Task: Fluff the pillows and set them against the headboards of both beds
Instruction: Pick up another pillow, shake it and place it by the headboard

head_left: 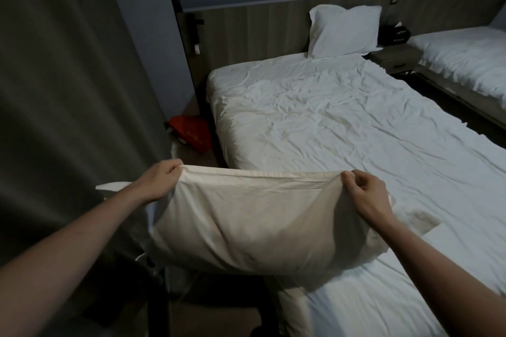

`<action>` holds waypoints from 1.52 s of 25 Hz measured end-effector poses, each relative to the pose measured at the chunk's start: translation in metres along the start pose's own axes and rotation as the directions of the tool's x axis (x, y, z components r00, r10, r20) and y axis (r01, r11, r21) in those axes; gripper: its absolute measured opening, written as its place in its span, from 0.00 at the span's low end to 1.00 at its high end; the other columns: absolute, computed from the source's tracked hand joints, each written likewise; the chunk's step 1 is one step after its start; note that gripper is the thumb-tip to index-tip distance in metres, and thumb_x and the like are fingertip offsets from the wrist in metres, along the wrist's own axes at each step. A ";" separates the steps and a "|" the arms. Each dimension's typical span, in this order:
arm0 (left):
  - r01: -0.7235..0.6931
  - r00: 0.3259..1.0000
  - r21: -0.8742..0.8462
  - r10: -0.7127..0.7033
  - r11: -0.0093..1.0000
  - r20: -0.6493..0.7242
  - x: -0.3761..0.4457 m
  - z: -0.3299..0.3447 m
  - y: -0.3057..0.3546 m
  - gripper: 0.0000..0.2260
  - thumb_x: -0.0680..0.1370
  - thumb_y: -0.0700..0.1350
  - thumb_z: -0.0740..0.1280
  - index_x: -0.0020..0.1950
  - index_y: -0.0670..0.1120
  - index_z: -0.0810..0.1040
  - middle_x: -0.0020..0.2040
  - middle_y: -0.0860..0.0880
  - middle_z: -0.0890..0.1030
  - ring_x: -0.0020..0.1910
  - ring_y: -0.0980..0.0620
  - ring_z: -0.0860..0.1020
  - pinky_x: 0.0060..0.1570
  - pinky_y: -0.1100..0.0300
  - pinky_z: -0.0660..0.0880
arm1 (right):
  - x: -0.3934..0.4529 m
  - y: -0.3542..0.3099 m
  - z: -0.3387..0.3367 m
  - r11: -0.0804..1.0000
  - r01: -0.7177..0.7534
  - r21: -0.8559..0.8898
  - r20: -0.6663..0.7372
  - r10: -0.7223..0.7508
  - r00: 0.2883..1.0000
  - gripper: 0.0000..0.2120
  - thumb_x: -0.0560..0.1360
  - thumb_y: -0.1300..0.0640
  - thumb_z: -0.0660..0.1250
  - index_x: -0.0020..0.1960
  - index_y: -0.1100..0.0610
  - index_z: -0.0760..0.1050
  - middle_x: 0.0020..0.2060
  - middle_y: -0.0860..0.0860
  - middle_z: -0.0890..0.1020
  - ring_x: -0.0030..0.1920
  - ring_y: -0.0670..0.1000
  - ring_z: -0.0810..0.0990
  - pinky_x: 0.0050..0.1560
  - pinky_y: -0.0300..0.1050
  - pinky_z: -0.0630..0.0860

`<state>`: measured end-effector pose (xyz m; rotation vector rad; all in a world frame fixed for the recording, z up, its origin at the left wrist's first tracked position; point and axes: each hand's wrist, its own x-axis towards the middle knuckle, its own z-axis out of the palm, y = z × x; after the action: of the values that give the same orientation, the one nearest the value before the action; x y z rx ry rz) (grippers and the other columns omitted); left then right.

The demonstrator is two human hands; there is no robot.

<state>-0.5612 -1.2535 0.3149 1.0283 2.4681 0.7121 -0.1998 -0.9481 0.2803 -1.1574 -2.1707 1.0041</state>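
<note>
I hold a cream-white pillow (246, 221) in the air over the near left edge of the near bed (342, 131). My left hand (161, 180) grips its top left corner and my right hand (367, 197) pinches its top right corner. The pillow hangs down from both hands. A second white pillow (343, 30) stands upright against the wooden headboard (252, 33) at the right side of the near bed. The sheet on the near bed is wrinkled. A second bed (465, 60) shows at the far right, and its headboard end is cut off by the frame.
A grey curtain (68, 90) hangs along the left. A red bag (191, 131) lies on the floor between curtain and bed. A nightstand (391, 57) with a dark box (394, 33) stands between the beds. A narrow aisle runs between the two beds.
</note>
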 end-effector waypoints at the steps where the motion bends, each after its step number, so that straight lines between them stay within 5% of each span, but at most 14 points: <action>1: -0.014 1.000 0.009 0.014 1.000 -0.008 0.009 -0.004 0.000 0.15 0.84 0.43 0.60 0.36 0.47 0.70 0.33 0.50 0.74 0.36 0.51 0.72 0.38 0.54 0.68 | 0.007 -0.004 0.002 1.000 -0.005 0.005 -0.015 0.005 1.000 0.23 0.82 0.50 0.64 0.35 0.64 0.68 0.27 0.55 0.68 0.31 0.50 0.67 0.36 0.50 0.65; 5: -0.042 0.997 0.026 0.044 0.999 -0.070 0.055 -0.016 0.002 0.12 0.83 0.41 0.59 0.41 0.41 0.74 0.37 0.46 0.77 0.38 0.49 0.74 0.39 0.53 0.69 | 0.053 -0.021 0.017 1.000 -0.012 0.013 -0.051 0.013 0.999 0.23 0.82 0.50 0.65 0.31 0.55 0.64 0.25 0.46 0.66 0.28 0.45 0.64 0.34 0.49 0.64; 12: -0.076 0.991 0.079 0.084 0.994 -0.102 0.183 -0.045 0.009 0.12 0.83 0.40 0.59 0.40 0.41 0.72 0.35 0.45 0.76 0.37 0.45 0.74 0.39 0.50 0.69 | 0.179 -0.025 0.050 0.999 -0.020 0.028 -0.079 0.023 0.997 0.24 0.82 0.48 0.64 0.36 0.64 0.66 0.28 0.51 0.66 0.30 0.49 0.65 0.35 0.49 0.65; 24: -0.070 0.951 0.136 0.107 0.988 -0.291 0.402 -0.150 0.011 0.12 0.82 0.39 0.59 0.38 0.41 0.70 0.34 0.43 0.75 0.38 0.41 0.75 0.42 0.46 0.72 | 0.410 -0.126 0.099 0.998 0.053 0.043 -0.056 -0.050 0.997 0.23 0.81 0.48 0.65 0.36 0.64 0.70 0.29 0.52 0.70 0.31 0.50 0.70 0.35 0.49 0.66; 38: -0.161 0.937 0.154 0.200 0.975 -0.287 0.670 -0.280 -0.050 0.13 0.83 0.41 0.58 0.41 0.39 0.75 0.41 0.40 0.80 0.45 0.39 0.78 0.46 0.50 0.71 | 0.608 -0.246 0.216 0.995 0.014 -0.095 -0.154 -0.029 0.988 0.21 0.82 0.44 0.63 0.41 0.59 0.80 0.35 0.55 0.82 0.40 0.55 0.81 0.39 0.48 0.72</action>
<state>-1.1765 -0.8779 0.4159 1.2936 2.7332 0.8312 -0.7911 -0.6070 0.3834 -1.2101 -2.1210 0.7824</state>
